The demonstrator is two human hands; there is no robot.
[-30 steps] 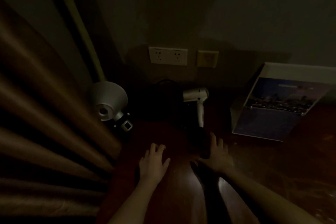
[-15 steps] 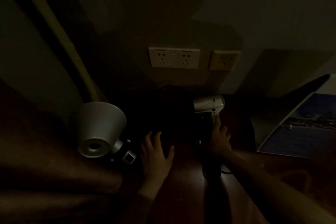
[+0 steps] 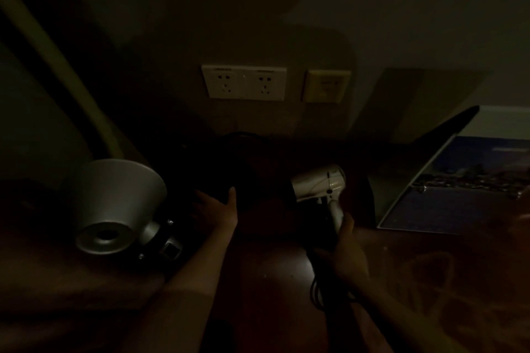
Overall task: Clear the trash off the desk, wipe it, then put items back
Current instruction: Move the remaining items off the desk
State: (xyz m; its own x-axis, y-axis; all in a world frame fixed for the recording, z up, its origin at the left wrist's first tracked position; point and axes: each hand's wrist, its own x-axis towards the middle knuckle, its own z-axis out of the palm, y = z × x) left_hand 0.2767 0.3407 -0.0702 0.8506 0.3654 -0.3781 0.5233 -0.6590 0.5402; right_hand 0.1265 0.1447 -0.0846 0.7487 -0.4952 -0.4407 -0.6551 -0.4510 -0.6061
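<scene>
White plastic hairdryer (image 3: 318, 183), handle gripped by right hand (image 3: 344, 249); left hand (image 3: 215, 206) hovers, fingers spread, over dark-red wooden desk (image 3: 272, 266). Step: clearing items; next, probably lifting hairdryer away.

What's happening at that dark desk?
A person is tidying a dim wooden desk. Their right hand grips the handle of a white hair dryer, and its cord lies looped near the wrist. Their left hand reaches, fingers straight, toward something at the back that is too dark to make out. A silver lamp sits on the left, and a picture folder is propped on the right.
</scene>
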